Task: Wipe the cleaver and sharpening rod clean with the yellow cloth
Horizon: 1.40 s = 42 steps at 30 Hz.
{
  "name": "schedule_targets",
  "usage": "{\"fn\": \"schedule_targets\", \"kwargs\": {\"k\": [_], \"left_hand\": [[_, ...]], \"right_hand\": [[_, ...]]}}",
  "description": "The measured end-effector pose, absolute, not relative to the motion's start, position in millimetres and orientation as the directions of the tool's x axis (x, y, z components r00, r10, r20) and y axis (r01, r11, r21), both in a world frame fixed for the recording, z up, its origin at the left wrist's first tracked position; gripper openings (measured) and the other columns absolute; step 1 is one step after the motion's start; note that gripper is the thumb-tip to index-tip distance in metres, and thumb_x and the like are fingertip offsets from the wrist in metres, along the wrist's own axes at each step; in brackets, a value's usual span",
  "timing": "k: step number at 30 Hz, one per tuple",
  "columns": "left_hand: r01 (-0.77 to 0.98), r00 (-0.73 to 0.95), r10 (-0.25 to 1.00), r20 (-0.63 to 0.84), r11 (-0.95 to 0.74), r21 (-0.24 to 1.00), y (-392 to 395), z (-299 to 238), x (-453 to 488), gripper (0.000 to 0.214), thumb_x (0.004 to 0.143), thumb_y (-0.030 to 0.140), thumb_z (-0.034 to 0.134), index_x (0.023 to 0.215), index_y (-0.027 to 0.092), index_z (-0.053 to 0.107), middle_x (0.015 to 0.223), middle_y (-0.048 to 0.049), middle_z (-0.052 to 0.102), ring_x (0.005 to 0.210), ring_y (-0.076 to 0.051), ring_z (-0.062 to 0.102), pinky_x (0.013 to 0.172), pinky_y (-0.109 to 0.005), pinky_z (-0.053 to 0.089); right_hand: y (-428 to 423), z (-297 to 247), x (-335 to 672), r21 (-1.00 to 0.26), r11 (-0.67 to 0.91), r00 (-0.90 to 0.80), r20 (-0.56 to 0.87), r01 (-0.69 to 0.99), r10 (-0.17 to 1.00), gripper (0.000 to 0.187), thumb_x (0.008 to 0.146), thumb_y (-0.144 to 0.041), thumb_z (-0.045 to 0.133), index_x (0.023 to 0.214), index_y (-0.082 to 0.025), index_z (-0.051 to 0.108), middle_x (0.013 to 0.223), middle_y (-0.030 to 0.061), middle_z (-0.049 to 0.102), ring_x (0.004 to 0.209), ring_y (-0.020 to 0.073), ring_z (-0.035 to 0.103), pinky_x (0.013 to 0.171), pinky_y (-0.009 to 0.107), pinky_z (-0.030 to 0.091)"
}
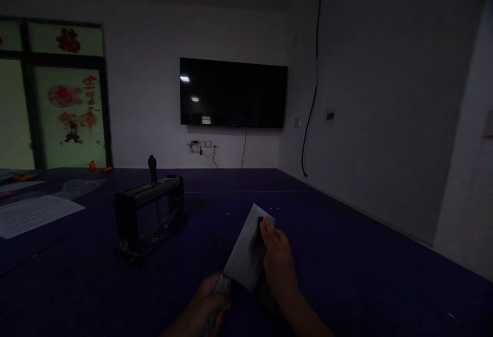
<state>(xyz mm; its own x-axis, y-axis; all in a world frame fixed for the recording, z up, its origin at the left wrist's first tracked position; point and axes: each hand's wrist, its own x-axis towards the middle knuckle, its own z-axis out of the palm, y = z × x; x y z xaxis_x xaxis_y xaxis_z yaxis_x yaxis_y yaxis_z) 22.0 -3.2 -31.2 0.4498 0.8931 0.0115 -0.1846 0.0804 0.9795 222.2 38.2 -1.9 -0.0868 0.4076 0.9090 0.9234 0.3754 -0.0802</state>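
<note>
A cleaver with a broad pale blade [244, 252] is held up tilted in front of me, its tip end pointing away. My left hand [211, 298] is wrapped round its handle [222, 284] at the lower end. On the right side of the blade, my right hand [278, 257] has its fingers pressed together near the far end. A small yellow-green edge [271, 225] shows by those fingertips; what it belongs to is mostly covered. The palm side of my right hand is hidden, and the room is dim.
A black frame-like device with an upright handle [152, 193] stands on the dark purple table [215, 193] to the left. Printed paper [38, 214] and clear plastic [82, 188] lie farther left. Small orange items [92, 165] sit at the back edge. A wall borders the right side.
</note>
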Motion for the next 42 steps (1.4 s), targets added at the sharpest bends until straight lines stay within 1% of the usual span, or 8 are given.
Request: {"fn": "schedule_targets", "kwargs": {"k": [8,13,20,25,30,35,39,42], "left_hand": [[-0.245,0.408,0.913,0.003,0.106,0.964,0,-35,21,0.03,0.062,0.037,0.054,0.084,0.018,0.047,0.038,0.0097,0.04,0.025,-0.006,0.028,0.029,-0.015,0.019],[-0.251,0.405,0.914,-0.017,0.129,0.959,1,-37,22,0.032,0.064,0.04,0.056,0.086,0.019,0.046,0.039,0.0104,0.041,0.024,-0.005,0.027,0.029,-0.016,0.018],[-0.251,0.424,0.906,-0.023,0.141,0.958,0,-30,25,0.025,0.057,0.036,0.054,0.074,0.019,0.046,0.035,0.0091,0.04,0.022,-0.006,0.027,0.026,-0.016,0.017],[-0.281,0.392,0.92,0.015,0.104,0.954,0,-28,28,0.023,0.055,0.033,0.051,0.072,0.019,0.047,0.033,0.0089,0.038,0.022,-0.006,0.025,0.026,-0.015,0.015],[-0.246,0.391,0.92,0.01,0.094,0.965,0,-31,27,0.023,0.057,0.031,0.05,0.076,0.018,0.048,0.033,0.0088,0.039,0.024,-0.006,0.025,0.027,-0.015,0.014],[-0.221,0.43,0.903,0.019,0.084,0.972,-1,-34,26,0.025,0.059,0.031,0.052,0.079,0.017,0.05,0.039,0.0092,0.041,0.024,-0.004,0.027,0.029,-0.015,0.016],[-0.194,0.458,0.889,0.012,0.087,0.977,1,-36,25,0.025,0.06,0.034,0.056,0.078,0.017,0.05,0.04,0.0093,0.042,0.025,-0.004,0.028,0.029,-0.015,0.017],[-0.177,0.472,0.882,0.015,0.079,0.981,3,-37,26,0.031,0.061,0.035,0.057,0.084,0.016,0.05,0.039,0.0091,0.042,0.024,-0.005,0.028,0.028,-0.016,0.018]], "right_hand": [[40,-4,222,-0.102,0.415,-0.065,0.927,0.904,0.369,0.069,0.075,0.004,0.029,0.138,-0.022,0.033,0.133,0.0051,0.049,0.103,0.0212,0.053,0.087,0.04,0.046],[41,-5,223,-0.128,0.415,-0.046,0.922,0.901,0.385,0.068,0.074,0.004,0.031,0.136,-0.022,0.037,0.132,0.0061,0.05,0.105,0.0217,0.052,0.089,0.041,0.045],[38,-8,219,-0.15,0.448,-0.048,0.915,0.881,0.4,0.072,0.073,0.006,0.029,0.138,-0.025,0.032,0.132,0.0043,0.051,0.107,0.0206,0.052,0.09,0.041,0.045],[34,-11,212,-0.175,0.459,-0.053,0.895,0.871,0.442,0.067,0.075,0.004,0.03,0.136,-0.024,0.038,0.132,0.005,0.05,0.111,0.0209,0.05,0.087,0.039,0.046],[35,-12,209,-0.128,0.461,-0.09,0.902,0.878,0.422,0.072,0.07,0.007,0.03,0.135,-0.024,0.039,0.13,0.003,0.053,0.112,0.0196,0.049,0.087,0.037,0.046],[37,-12,207,-0.066,0.478,-0.141,0.912,0.876,0.384,0.069,0.073,0.006,0.03,0.135,-0.022,0.038,0.131,0.005,0.052,0.114,0.0202,0.049,0.088,0.038,0.046],[34,-8,204,-0.065,0.497,-0.15,0.912,0.866,0.381,0.072,0.073,0.006,0.029,0.137,-0.025,0.034,0.132,0.0024,0.05,0.113,0.0186,0.05,0.089,0.037,0.046],[32,-4,203,-0.061,0.521,-0.172,0.906,0.851,0.386,0.071,0.073,0.006,0.03,0.137,-0.025,0.035,0.132,0.0025,0.051,0.112,0.0191,0.051,0.089,0.037,0.047]]}}
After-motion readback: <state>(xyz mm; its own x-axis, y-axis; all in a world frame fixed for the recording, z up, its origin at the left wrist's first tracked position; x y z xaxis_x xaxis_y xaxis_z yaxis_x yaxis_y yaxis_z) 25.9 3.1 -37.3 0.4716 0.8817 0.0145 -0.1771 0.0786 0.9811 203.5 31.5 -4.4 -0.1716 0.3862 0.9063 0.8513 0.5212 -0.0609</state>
